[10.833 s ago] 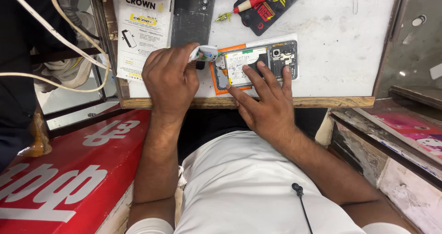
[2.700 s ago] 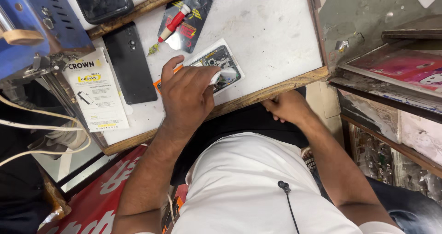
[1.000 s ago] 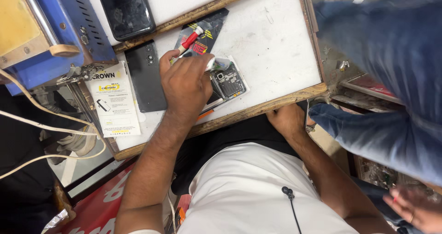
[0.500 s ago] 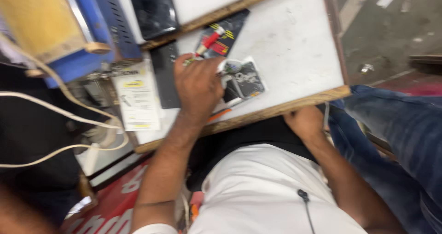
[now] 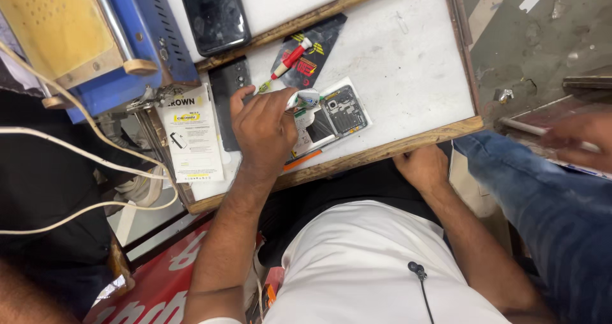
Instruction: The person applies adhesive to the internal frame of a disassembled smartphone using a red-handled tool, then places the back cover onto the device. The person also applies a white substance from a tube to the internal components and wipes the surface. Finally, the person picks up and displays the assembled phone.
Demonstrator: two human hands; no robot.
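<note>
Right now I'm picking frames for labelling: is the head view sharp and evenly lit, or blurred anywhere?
Head view: the left hand and opened phone on the white table are sharp, evenly lit, with soft shadows; another person's hand at the right edge is motion-blurred; mild glare on the dark phone.
</note>
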